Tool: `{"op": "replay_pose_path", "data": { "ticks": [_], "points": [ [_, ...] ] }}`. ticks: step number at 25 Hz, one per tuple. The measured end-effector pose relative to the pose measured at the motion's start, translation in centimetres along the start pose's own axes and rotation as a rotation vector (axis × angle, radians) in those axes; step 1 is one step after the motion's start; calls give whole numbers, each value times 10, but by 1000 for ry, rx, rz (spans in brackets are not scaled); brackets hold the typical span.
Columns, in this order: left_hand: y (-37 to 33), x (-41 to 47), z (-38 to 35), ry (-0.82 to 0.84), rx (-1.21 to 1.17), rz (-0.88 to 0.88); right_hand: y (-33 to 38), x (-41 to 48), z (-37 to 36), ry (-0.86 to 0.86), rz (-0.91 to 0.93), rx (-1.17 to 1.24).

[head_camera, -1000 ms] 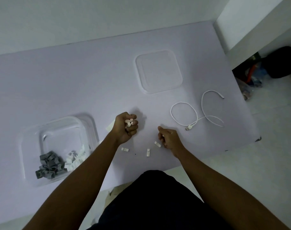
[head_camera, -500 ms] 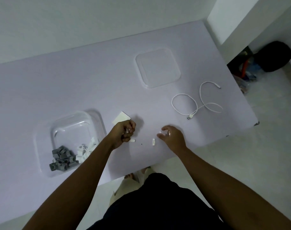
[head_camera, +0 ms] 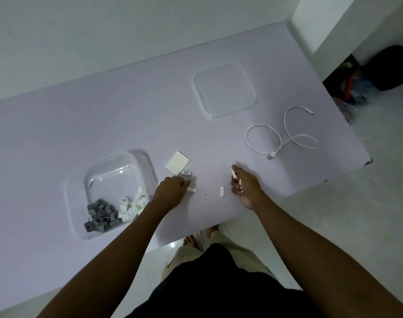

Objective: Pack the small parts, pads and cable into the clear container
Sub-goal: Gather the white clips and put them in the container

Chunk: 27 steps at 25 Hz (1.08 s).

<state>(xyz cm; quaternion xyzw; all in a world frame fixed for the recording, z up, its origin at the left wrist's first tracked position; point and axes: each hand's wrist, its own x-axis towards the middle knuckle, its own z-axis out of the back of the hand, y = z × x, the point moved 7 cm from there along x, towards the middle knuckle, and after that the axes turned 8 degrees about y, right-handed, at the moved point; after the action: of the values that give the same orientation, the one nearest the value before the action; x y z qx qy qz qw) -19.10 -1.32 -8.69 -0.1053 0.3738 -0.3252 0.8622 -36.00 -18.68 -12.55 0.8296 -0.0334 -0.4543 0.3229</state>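
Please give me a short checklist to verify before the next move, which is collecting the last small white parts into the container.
1. Clear container open, lid lying apart: ok.
2. Grey parts already inside: ok.
3. Loose white parts all off the table: not ok, some remain near both hands.
4. Right hand holds white parts: ok.
5. Left hand holds parts: cannot tell.
6. Pad and cable packed: not ok, both on the table.

A dark bag (head_camera: 390, 67) sits on the floor (head_camera: 368, 226) beside a wall (head_camera: 58, 42)
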Motion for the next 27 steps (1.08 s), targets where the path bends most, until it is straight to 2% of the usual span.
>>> {"op": "replay_pose_path", "data": {
  "ticks": [2,4,6,9,12,14,17,21,25,27],
  "points": [
    [-5,0,-15,23,180,-44,-9,-12,-17,217,-119,129],
    [-6,1,-25,41,274,-65,-16,-22,-25,314,-174,158],
    [-5,2,-28,44,293,-74,-19,-24,-22,273,-165,106],
    [-7,2,-26,25,272,-111,-16,-22,-12,120,-114,-91],
    [-7,5,-24,26,273,-112,-8,-16,11,-104,24,-471],
    [-4,7,-27,36,271,-86,0,-12,16,-169,180,-756],
    [-1,9,-33,76,176,-36,-3,-13,9,-65,313,-1088],
    [-1,3,-37,126,-116,11,-15,-17,6,93,304,-1212],
    [-5,-1,-33,99,-237,17,-16,-17,5,45,372,-1284],
    [-6,-1,-30,84,-268,19,-16,-11,2,-7,350,-1255]
  ]
}}
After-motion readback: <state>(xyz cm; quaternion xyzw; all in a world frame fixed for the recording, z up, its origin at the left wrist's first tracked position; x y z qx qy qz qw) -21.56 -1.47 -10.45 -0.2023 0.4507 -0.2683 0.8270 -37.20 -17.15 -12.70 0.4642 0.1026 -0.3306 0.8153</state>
